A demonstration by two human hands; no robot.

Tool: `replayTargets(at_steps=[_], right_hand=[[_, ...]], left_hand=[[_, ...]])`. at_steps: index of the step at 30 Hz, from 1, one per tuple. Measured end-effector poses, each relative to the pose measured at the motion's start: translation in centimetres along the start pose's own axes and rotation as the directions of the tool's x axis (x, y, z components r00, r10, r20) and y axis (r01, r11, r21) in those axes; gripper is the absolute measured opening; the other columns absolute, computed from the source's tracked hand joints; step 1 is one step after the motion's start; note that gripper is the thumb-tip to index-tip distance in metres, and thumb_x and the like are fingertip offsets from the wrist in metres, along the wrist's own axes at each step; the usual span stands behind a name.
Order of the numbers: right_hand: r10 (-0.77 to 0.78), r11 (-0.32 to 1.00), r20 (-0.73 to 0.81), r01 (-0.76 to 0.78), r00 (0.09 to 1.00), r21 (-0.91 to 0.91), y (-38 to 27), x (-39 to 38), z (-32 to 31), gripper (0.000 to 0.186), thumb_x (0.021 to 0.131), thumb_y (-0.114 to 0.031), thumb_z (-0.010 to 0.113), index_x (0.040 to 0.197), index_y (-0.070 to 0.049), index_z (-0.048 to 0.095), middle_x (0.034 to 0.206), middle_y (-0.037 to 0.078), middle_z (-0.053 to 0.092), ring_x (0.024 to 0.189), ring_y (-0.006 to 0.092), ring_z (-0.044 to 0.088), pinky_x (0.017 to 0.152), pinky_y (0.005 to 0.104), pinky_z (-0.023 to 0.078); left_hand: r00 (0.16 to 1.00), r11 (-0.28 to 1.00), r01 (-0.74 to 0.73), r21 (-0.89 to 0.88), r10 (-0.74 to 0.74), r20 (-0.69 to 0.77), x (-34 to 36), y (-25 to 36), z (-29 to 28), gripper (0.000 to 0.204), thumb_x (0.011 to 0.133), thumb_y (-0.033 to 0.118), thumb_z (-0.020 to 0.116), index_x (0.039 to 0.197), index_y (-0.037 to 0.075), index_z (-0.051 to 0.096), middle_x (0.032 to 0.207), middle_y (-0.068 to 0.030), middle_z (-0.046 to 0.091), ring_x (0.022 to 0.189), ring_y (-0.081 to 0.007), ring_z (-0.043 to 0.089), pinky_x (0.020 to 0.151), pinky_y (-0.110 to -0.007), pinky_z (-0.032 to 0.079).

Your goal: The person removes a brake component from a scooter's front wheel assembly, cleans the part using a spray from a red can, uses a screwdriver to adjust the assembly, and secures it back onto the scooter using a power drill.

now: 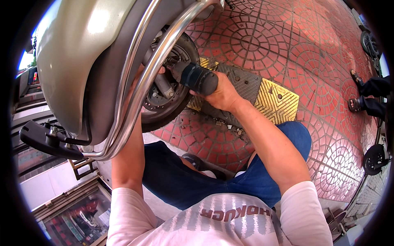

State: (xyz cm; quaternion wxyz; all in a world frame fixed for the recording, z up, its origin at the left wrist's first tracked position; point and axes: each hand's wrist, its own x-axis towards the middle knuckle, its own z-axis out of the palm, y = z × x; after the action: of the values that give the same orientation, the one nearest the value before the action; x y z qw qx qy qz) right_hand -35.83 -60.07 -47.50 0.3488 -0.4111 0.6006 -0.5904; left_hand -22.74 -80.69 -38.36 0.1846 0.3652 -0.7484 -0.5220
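Observation:
My right hand [223, 92] is closed around a black power tool [199, 78], which looks like a cordless impact driver. Its front end points left at the hub area of the scooter's wheel [186, 45]; I cannot make out whether it touches a fastener. My left hand [161, 70] is mostly hidden behind the chrome guard bar [154, 61], with only fingertips showing near the tool's nose. A grey shock absorber or fork leg [163, 85] and a drilled brake disc [154, 102] sit beside the wheel.
The scooter's olive-grey body panel [78, 53] fills the upper left, with a black footrest [51, 139] sticking out below. A yellow-and-black rubber ramp [277, 100] lies on red patterned paving [246, 37]. At far right stands another person in sandals [355, 104]. A glass-fronted cabinet [78, 221] is lower left.

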Motion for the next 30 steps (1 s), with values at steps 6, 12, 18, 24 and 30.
replayTargets(at_steps=[6, 12, 18, 24, 30], right_hand=[[-0.014, 1.000, -0.014, 0.014, 1.000, -0.010, -0.3, -0.1, 0.8, 0.027, 0.081, -0.008, 0.071, 0.108, -0.004, 0.070, 0.099, 0.022, 0.074, 0.101, 0.0431, 0.069, 0.086, 0.0432, 0.055], [-0.016, 0.999, -0.071, 0.013, 0.997, -0.041, 1.6, 0.1, 0.5, 0.020, 0.083, -0.012, 0.082, 0.098, -0.002, 0.073, 0.085, 0.010, 0.074, 0.074, 0.0189, 0.066, 0.075, 0.0357, 0.055], [0.032, 0.999, -0.081, -0.032, 0.996, -0.008, 1.9, -0.1, 0.9, 0.023, 0.082, -0.010, 0.082, 0.101, -0.003, 0.072, 0.088, 0.009, 0.074, 0.079, 0.0173, 0.066, 0.078, 0.0344, 0.055], [0.043, 0.999, -0.092, -0.046, 0.995, -0.024, 2.2, 0.0, 1.5, 0.024, 0.082, -0.007, 0.081, 0.104, -0.003, 0.072, 0.093, 0.008, 0.075, 0.083, 0.0169, 0.067, 0.081, 0.0337, 0.056], [0.039, 0.999, -0.107, -0.037, 0.993, 0.019, 2.0, 0.0, 1.6, 0.021, 0.081, -0.009, 0.078, 0.101, -0.002, 0.072, 0.091, 0.014, 0.074, 0.084, 0.0260, 0.069, 0.080, 0.0368, 0.056]], left_hand=[[0.998, 0.995, 0.056, 0.088, -0.054, -0.028, 1.0, -1.4, -1.2, 0.054, 0.066, 0.005, 0.079, 0.119, 0.003, 0.068, 0.106, -0.0078, 0.070, 0.098, -0.0205, 0.066, 0.089, -0.034, 0.051], [1.000, 0.998, -0.024, 0.055, 0.023, 0.008, -0.3, 1.7, 0.7, 0.056, 0.065, 0.006, 0.078, 0.120, 0.003, 0.068, 0.105, -0.0078, 0.070, 0.100, -0.0213, 0.065, 0.090, -0.034, 0.051], [1.000, 0.999, -0.017, 0.046, 0.016, 0.017, 0.5, -0.4, -0.1, 0.050, 0.067, 0.005, 0.078, 0.116, 0.003, 0.068, 0.101, -0.0064, 0.069, 0.096, -0.0210, 0.064, 0.088, -0.034, 0.050], [1.000, 0.997, 0.030, 0.075, -0.029, -0.004, 1.1, -1.8, -1.1, 0.035, 0.068, 0.006, 0.078, 0.102, 0.004, 0.070, 0.091, -0.0053, 0.068, 0.087, -0.0187, 0.065, 0.083, -0.033, 0.050], [1.000, 0.999, 0.004, 0.044, -0.005, 0.023, 0.4, -0.5, -0.3, 0.025, 0.070, 0.007, 0.078, 0.095, 0.004, 0.070, 0.085, -0.0052, 0.068, 0.081, -0.0179, 0.065, 0.080, -0.033, 0.050]])
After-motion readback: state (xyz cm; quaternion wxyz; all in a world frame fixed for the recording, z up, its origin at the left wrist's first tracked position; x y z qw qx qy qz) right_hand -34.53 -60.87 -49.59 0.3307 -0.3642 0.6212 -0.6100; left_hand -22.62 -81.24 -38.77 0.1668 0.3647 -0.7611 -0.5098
